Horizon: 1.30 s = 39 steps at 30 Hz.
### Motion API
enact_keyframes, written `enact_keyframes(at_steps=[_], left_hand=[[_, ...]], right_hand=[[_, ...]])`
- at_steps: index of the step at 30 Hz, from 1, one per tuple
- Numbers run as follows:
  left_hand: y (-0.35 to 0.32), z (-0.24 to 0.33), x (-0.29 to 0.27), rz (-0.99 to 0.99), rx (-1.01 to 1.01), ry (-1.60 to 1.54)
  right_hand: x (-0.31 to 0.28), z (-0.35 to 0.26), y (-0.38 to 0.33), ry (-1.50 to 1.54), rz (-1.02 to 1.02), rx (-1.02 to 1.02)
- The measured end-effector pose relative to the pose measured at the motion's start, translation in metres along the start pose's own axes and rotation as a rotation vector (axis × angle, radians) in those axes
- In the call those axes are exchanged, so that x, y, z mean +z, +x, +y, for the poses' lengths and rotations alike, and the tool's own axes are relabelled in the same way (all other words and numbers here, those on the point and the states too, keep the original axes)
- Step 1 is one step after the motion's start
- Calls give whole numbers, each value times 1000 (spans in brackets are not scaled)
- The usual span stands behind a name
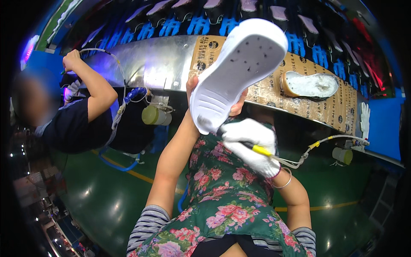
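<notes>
A white shoe sole (pixel 233 70) is raised in front of me, its hollowed inner face toward me and its heel end lowest. My bare left hand (pixel 192 89) grips it from behind, with fingers showing at both edges. Small dark holes dot the wide end, and a greyish smear lies in the heel. My right hand (pixel 251 139), in a white glove, is closed round a slim dark hose-fed brush (pixel 261 150) with a yellow end. Its dark tip is beside the heel, mostly hidden by the glove; whether it touches cannot be seen.
A tan-edged shoe piece with a whitish face (pixel 311 85) lies on the cardboard-covered bench (pixel 342 113). Behind runs a rack of blue holders (pixel 199 25) carrying shoe parts. A thin hose (pixel 314 144) trails right from my brush. Another person (pixel 81 107) works at left.
</notes>
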<state>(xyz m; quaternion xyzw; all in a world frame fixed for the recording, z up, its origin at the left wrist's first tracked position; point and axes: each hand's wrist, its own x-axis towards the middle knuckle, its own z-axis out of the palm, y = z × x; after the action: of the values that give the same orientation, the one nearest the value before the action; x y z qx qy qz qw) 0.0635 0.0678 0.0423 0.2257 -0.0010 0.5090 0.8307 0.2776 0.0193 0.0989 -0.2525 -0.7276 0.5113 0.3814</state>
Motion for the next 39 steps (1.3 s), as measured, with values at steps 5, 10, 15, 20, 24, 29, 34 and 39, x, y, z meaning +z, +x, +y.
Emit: enact_keyframes(at_steps=[5,10,15,20,24,29,34,39], left_hand=[[-19,-6,8,237,32,-114],[-31,-34,30,400,66,-157],[-41,-49,31,340,9,-301],[-35,-35,32,740,127,-269],[-39,-25,5,223,45,-336],[-26,-10,10,218,55,-147],[-20,11,24,204,121,-48],[15,52,81,-201,83,4]], right_hand=[[-13,-16,5,277,-89,167],[-49,7,32,-136,112,-111],[-74,24,56,-603,345,-338],[-26,18,28,-493,111,-510],[-13,-8,6,-25,-142,-248],[-18,-4,14,79,-141,-64],[-38,-6,-3,567,-89,270],[-69,12,-27,513,229,159]])
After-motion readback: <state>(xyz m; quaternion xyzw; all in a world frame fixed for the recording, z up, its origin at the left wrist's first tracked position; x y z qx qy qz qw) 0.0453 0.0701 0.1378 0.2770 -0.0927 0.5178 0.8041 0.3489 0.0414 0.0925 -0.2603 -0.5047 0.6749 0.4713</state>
